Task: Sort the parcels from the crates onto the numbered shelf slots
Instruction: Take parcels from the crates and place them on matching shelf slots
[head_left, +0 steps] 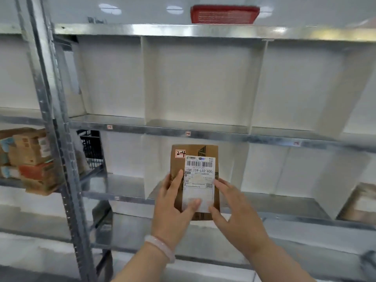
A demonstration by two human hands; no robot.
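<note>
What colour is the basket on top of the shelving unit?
Red, with a slotted mesh side. The basket shows clearly at the top of the head view.

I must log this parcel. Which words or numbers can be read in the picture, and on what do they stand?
"2-4": handwritten red-bordered sticker on the cardboard parcel.
"15H-159-L02-600": white shipping label.
"L02": same label, lower left.
Remaining label print and the shelf edge tags: too small or blurred.

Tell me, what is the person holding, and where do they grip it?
A cardboard parcel, gripped at its lower half by both hands: left hand on its left edge, right hand on its right.
</note>
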